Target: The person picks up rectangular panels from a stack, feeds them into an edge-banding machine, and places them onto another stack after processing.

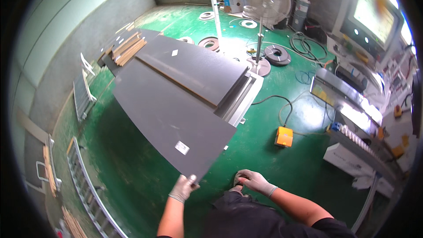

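Observation:
My left hand (184, 188), in a pale glove, grips the near corner of a long dark grey panel (167, 110), thumb on top. A white label (182, 147) lies on that panel close to the held corner. The panel rests with its far part on a stack; another grey panel (194, 66) with a brown edge lies beside it. My right hand (257, 182), also gloved, hovers in front of my body above my shoe, touching no panel. Its fingers are curled in; whether anything small is between them is hidden.
An orange foot pedal box (284, 137) with a cable stands on the green floor to the right. Beyond the panels are a standing fan (267, 3) and edging coils (277, 55). Machinery with a screen (372, 17) lines the right; a metal ladder-like frame (90, 189) is at left.

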A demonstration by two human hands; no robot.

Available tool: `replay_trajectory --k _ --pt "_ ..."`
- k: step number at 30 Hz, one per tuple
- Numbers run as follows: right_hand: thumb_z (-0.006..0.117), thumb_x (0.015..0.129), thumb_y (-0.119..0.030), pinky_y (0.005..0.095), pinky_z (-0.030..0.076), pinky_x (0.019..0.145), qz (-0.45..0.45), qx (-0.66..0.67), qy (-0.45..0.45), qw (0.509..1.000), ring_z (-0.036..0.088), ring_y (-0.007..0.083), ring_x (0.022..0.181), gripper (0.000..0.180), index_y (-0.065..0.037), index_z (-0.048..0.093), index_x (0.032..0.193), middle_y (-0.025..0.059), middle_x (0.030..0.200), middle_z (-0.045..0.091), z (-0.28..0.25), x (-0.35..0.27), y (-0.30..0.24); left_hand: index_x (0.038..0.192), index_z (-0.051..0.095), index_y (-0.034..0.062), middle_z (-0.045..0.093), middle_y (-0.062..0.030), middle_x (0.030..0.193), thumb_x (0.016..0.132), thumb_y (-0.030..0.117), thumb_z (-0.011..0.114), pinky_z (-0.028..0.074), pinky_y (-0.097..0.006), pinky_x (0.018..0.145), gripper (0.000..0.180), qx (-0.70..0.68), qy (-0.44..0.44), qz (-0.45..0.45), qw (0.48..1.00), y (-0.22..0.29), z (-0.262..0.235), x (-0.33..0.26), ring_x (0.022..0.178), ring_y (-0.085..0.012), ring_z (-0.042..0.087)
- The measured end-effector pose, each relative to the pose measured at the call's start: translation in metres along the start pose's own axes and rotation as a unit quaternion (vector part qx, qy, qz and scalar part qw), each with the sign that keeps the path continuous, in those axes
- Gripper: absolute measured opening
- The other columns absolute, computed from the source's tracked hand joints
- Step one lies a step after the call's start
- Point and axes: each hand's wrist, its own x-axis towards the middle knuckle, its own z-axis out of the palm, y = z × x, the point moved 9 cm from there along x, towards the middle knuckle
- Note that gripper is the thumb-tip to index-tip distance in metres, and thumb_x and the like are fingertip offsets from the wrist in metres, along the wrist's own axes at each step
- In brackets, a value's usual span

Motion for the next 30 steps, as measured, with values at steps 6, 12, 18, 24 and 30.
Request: replay_trajectory --k 6,12,18,24,30 --pt "0.061 0.097 -0.035 0.0323 0.051 0.080 0.102 0.614 0.060 0.781 0.060 0.0168 0.094 0.037 0.000 0.059 0.109 0.0082 0.104 0.063 0.058 0.036 0.021 0.141 0.034 0.0068 0.050 -0.0070 0.131 0.100 0.028 0.058 0.052 -0.038 0.088 0.052 0.037 -0.074 0.018 0.996 -0.038 0.120 -0.036 0.112 -0.0205 0.054" --pt "0.052 0.099 -0.031 0.0292 0.040 0.064 0.029 0.568 0.197 0.798 0.042 0.0102 0.068 0.024 -0.013 0.053 0.084 -0.0041 0.078 0.045 -0.002 -0.041 -0.012 0.118 0.053 0.0043 0.062 -0.0085 0.114 0.098 0.032 0.060 0.052 -0.040 0.086 0.034 -0.064 -0.075 -0.053 0.994 -0.073 0.134 -0.043 0.101 -0.0201 0.062" --pt "0.064 0.094 -0.028 0.0461 0.055 0.077 0.095 0.565 0.282 0.769 0.066 0.0260 0.085 0.025 -0.004 0.062 0.098 0.0104 0.091 0.067 -0.043 -0.174 0.191 0.121 0.056 0.0077 0.059 -0.0080 0.119 0.097 0.035 0.057 0.042 -0.046 0.105 0.037 -0.325 -0.005 -0.065 0.944 -0.054 0.080 -0.010 0.117 -0.0276 0.054" --pt "0.051 0.098 -0.040 0.0405 0.038 0.104 0.171 0.442 0.511 0.717 0.054 0.0275 0.116 0.052 0.002 0.057 0.127 0.0142 0.127 0.059 -0.114 -0.364 0.298 0.125 0.054 0.0095 0.059 -0.0100 0.124 0.099 0.037 0.045 0.044 -0.049 0.102 0.039 -0.408 -0.034 -0.099 0.907 -0.038 0.109 -0.016 0.117 -0.0296 0.055" --pt "0.046 0.103 -0.034 0.0328 0.045 0.090 0.215 0.283 0.717 0.599 0.056 0.0152 0.098 0.039 -0.003 0.066 0.116 0.0048 0.106 0.063 -0.079 -0.517 0.262 0.119 0.056 0.0051 0.056 -0.0117 0.131 0.082 0.023 0.045 0.034 -0.053 0.110 0.042 -0.251 -0.003 -0.379 0.891 -0.113 0.165 -0.062 0.122 -0.0317 0.051"
